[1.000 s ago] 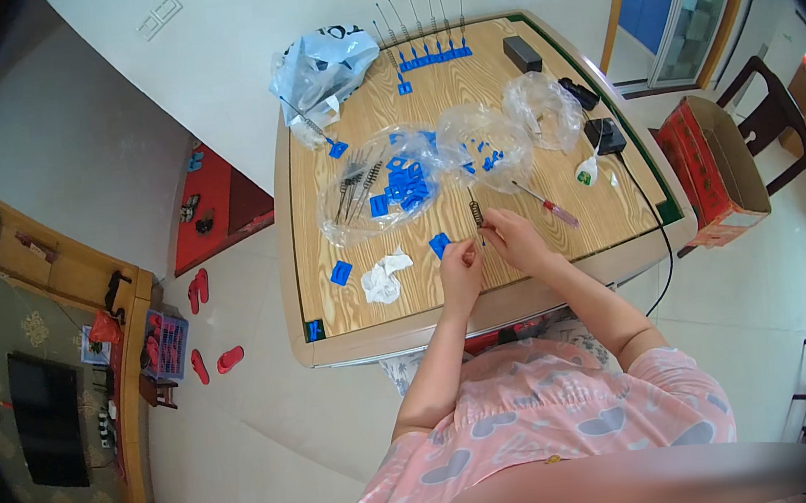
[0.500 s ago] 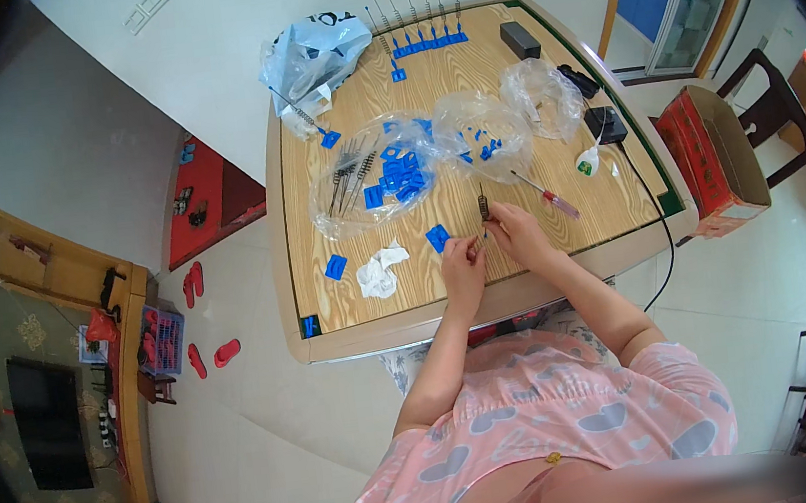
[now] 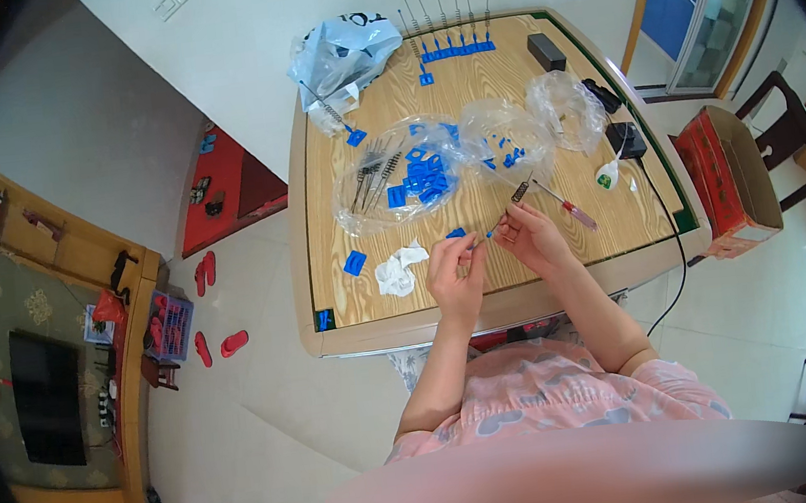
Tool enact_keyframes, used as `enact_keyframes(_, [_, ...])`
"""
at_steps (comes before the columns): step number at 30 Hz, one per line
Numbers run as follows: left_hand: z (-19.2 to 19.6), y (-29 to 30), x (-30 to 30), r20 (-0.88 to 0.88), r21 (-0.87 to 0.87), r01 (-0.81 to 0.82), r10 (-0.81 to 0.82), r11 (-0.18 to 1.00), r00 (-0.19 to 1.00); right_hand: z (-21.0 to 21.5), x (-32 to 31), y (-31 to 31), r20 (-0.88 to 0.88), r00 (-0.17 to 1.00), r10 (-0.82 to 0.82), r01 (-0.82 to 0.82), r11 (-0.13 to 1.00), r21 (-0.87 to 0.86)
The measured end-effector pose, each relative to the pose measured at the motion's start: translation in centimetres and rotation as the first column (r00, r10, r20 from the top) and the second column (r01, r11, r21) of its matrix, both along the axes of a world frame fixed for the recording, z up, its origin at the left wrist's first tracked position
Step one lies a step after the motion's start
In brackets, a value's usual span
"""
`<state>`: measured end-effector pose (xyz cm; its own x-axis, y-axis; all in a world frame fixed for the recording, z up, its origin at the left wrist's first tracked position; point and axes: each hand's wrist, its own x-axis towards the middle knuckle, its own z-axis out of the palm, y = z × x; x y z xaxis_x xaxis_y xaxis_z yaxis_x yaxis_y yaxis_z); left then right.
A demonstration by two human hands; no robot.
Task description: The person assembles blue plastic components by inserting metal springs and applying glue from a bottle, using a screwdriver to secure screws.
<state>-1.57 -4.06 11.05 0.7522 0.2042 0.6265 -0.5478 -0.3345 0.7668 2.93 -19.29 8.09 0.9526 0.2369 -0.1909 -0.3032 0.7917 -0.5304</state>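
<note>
At the near edge of the wooden counter (image 3: 543, 89), both hands meet over the wood. The left hand (image 3: 455, 275) is pinched shut on a small blue plastic piece (image 3: 474, 242), and the right hand (image 3: 531, 236) is closed on the thin wire stem of a little brush (image 3: 514, 202) whose bristly dark head sticks up and away from the fingers. Holding them tip to tip, just above the counter, looks like a way to keep the two tiny parts lined up where both can be seen.

Just left of the hands sits a crumpled white wad (image 3: 398, 274), paper or tissue I'd guess, and a lone blue square (image 3: 355, 262) lies flat beside it. A red-handled screwdriver (image 3: 567, 207) lies right of the hands, within easy reach.

Further back are clear crinkly plastic bags: one (image 3: 386, 180) spread open with more blue squares and dark wire brushes spilling inside, another (image 3: 507, 137) with blue bits, and a third (image 3: 564, 102) that looks nearly empty. Keeping loose parts bagged probably stops them scattering.

At the far edge, a row of finished-looking pieces (image 3: 454, 35) stands upright, thin wires poking up from blue bases. A pale blue bag (image 3: 338, 57) slumps at the far left corner, and a black box (image 3: 546, 52) plus a black adapter (image 3: 625, 140) with its cord sit along the right side.
</note>
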Motion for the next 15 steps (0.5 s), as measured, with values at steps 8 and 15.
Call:
enact_keyframes(8, [0.9,2.2,-0.5,0.035,-0.001,-0.140,0.140,0.990,0.990,1.5,0.4,3.6,0.013,0.998,0.068,-0.067,0.997,-0.025])
enact_keyframes(15, [1.0,3.0,-0.8,0.081,0.000,-0.184,0.183,0.983,0.980,2.4,0.2,4.8,0.088,0.996,0.005,0.003,0.996,-0.089])
